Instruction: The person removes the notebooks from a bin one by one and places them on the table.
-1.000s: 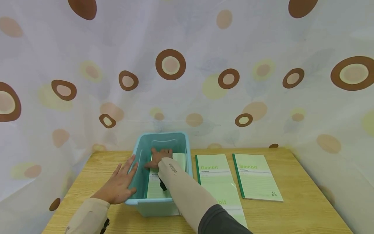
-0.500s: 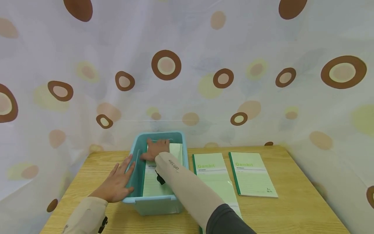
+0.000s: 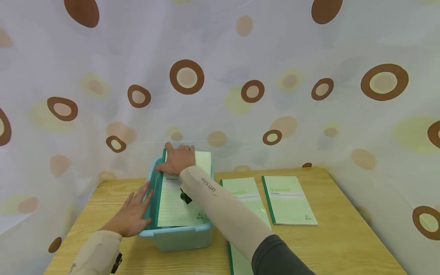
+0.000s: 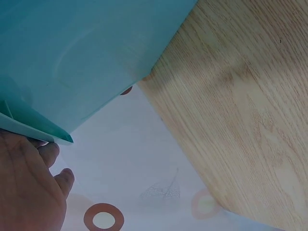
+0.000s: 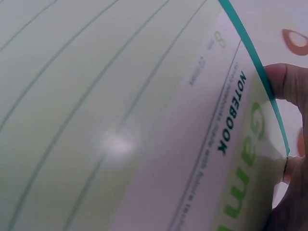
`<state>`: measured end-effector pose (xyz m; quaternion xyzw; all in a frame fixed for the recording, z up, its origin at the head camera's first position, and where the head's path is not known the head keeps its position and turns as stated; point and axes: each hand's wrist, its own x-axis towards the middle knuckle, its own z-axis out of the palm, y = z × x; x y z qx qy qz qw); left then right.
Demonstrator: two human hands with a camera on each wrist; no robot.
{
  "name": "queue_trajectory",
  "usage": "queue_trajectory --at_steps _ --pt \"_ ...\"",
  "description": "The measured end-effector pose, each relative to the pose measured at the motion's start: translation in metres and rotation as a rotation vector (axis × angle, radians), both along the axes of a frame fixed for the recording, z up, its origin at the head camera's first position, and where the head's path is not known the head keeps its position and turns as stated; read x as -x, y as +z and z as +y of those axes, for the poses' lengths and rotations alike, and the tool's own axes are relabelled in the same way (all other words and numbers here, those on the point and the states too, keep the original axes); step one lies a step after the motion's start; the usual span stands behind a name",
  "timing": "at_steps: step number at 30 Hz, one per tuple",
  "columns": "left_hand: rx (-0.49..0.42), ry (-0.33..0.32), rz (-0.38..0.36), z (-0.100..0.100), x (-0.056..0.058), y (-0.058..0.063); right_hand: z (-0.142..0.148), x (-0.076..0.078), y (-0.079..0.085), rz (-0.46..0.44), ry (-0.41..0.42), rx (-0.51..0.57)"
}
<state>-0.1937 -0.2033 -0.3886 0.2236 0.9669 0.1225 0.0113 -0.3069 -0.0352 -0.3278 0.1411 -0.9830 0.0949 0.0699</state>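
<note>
A pale green notebook (image 3: 177, 206) with a dark green spine slants up out of a light blue plastic bin (image 3: 182, 240). My right hand (image 3: 177, 158) grips its raised far end, and the near end is still inside the bin's front wall. Close up in the right wrist view, the notebook's cover (image 5: 120, 96) reads "NOTEBOOK", with fingertips of the right hand (image 5: 296, 144) at the spine and top edge. My left hand (image 3: 128, 215) rests with spread fingers on the bin's left rim. In the left wrist view that hand (image 4: 29, 187) touches the rim from outside.
To the bin's right lie two overlapping notebooks, a far one (image 3: 245, 187) and a near one (image 3: 238, 259) partly behind the right sleeve. Another notebook (image 3: 288, 206) lies farther right on the wooden table (image 3: 343, 236). A patterned curtain (image 3: 220, 107) hangs behind.
The right hand has lifted the notebook's far end from inside the bin to above its back rim. The left hand stays on the left rim. The view has shifted slightly right.
</note>
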Motion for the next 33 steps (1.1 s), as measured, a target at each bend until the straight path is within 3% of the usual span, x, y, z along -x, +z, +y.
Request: queue_trajectory --at_steps 10,14,24,33 --pt "-0.012 0.021 0.004 0.000 0.002 -0.003 0.025 -0.026 0.060 0.034 0.058 0.157" --pt "-0.018 0.009 0.019 -0.001 0.003 -0.003 0.043 -0.040 0.077 0.041 0.083 0.222" --pt "-0.017 -0.022 0.022 0.000 0.004 -0.003 0.091 -0.064 0.098 0.089 0.054 0.386" --pt "-0.032 -0.026 0.018 -0.001 0.002 -0.005 0.145 -0.078 0.100 0.123 0.023 0.407"
